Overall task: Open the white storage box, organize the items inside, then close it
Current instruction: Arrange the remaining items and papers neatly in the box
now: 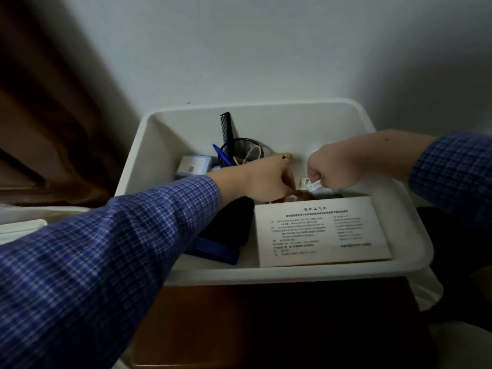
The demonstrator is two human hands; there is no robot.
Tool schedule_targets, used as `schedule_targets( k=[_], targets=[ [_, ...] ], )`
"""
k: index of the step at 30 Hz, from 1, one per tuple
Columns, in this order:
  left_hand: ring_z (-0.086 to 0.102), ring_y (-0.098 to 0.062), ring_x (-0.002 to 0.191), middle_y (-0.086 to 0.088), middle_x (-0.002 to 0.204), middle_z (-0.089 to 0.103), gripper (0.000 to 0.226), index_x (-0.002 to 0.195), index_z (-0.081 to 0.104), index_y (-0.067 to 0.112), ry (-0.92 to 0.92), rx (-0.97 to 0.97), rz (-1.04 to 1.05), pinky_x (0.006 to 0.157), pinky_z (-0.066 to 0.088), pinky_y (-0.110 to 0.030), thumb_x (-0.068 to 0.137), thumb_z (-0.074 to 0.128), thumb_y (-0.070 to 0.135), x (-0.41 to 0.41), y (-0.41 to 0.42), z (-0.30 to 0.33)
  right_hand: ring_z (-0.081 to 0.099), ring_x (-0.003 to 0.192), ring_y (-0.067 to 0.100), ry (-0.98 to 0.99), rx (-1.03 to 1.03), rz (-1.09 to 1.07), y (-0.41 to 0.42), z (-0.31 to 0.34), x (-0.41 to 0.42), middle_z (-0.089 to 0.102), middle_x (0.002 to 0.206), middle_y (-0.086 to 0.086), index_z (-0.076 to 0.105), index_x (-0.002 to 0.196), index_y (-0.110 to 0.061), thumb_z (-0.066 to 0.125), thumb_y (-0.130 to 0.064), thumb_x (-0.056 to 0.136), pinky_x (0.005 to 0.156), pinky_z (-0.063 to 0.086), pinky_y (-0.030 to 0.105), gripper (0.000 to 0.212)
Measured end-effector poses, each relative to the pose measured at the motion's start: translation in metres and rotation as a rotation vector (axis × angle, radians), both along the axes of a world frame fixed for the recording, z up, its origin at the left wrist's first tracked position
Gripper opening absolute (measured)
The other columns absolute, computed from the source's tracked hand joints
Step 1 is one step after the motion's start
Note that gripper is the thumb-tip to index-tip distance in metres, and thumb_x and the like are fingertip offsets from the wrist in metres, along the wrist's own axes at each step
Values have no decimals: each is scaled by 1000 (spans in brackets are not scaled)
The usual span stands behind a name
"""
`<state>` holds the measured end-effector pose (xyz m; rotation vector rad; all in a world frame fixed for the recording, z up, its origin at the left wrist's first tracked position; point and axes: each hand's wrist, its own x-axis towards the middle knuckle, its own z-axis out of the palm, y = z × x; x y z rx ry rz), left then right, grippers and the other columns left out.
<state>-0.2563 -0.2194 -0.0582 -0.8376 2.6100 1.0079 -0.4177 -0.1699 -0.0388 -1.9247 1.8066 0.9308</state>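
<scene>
From the head view we see the white storage box (149, 145) open at the centre of the frame, on a dark wooden surface (266, 328). Our right hand (335, 170), right of centre, curls its fingers around a small white packet (315, 185). Our left hand (266, 179) reaches in at centre; we cannot tell whether its fingers hold anything. A printed carton (319, 230) lies lower right; a black comb (227, 131) stands upper left.
</scene>
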Motion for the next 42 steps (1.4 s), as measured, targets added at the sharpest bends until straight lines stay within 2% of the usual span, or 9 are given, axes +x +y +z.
schedule_targets(
  k=[4, 8, 10, 19, 23, 25, 30, 34, 42],
  targets=[
    [72, -20, 73, -10, 85, 76, 21, 92, 75, 9, -12, -43, 101, 71, 57, -31, 89, 55, 6, 31, -18, 33, 63, 115, 28, 10, 12, 26, -1, 1, 0, 65, 128, 11, 57, 137, -15, 51, -6, 92, 95, 52, 32, 46],
    [68, -16, 80, 0, 86, 73, 10, 90, 73, 17, -389, -181, -154, 72, 54, -28, 84, 65, 17, 93, -28, 57, 63, 115, 28, 39, 2, 62, 1, -1, 3, 65, 129, 12, 54, 139, -16, 52, -5, 92, 97, 52, 34, 48],
    [62, -4, 73, 7, 84, 69, 4, 90, 71, 23, -480, -137, -217, 60, 48, -15, 86, 71, 23, 118, -21, 51, 64, 112, 28, 28, 19, 45, 3, -1, 6, 66, 124, 13, 59, 131, -11, 48, -5, 93, 93, 52, 33, 40],
    [49, 0, 67, 10, 97, 60, 25, 95, 61, 33, -474, -331, -349, 51, 34, -13, 79, 78, 43, 138, -11, 1, 59, 94, 22, -126, -102, -42, 10, -18, -1, 62, 123, 7, 61, 130, -29, 46, -14, 92, 90, 50, 36, 43],
    [39, -1, 59, 10, 80, 45, 28, 82, 51, 31, -480, -471, -380, 47, 29, -17, 80, 77, 42, 131, -5, -8, 63, 103, 26, -166, -142, -63, 14, -21, -6, 62, 126, 6, 57, 132, -32, 48, -12, 88, 92, 52, 40, 49],
    [37, -2, 57, 12, 74, 38, 39, 75, 40, 32, -485, -487, -374, 46, 27, -18, 79, 78, 41, 130, -4, -11, 61, 96, 26, -162, -177, -95, 15, -19, -8, 62, 120, 9, 54, 127, -27, 47, -15, 90, 86, 52, 41, 40],
    [33, -3, 55, 12, 69, 32, 28, 90, 56, 24, -472, -595, -442, 47, 28, -23, 78, 77, 39, 125, -3, -16, 55, 77, 18, -137, -204, -86, 11, -14, -10, 52, 92, 0, 47, 126, -18, 50, -9, 92, 61, 43, 31, 35],
    [45, -5, 56, 10, 67, 44, 44, 66, 37, 32, -469, -498, -485, 49, 40, -24, 74, 80, 40, 121, -2, -7, 59, 107, 29, -135, -273, -77, 9, 1, -8, 62, 125, 3, 49, 128, -24, 50, -8, 91, 84, 49, 36, 40],
    [57, -8, 61, 4, 71, 64, 26, 69, 61, 22, -548, -311, -415, 48, 41, -19, 63, 82, 37, 119, -10, 58, 67, 98, 25, -446, -450, -138, 10, 24, 8, 71, 103, -2, 65, 105, -22, 47, -2, 89, 87, 53, 36, 32]
  ],
)
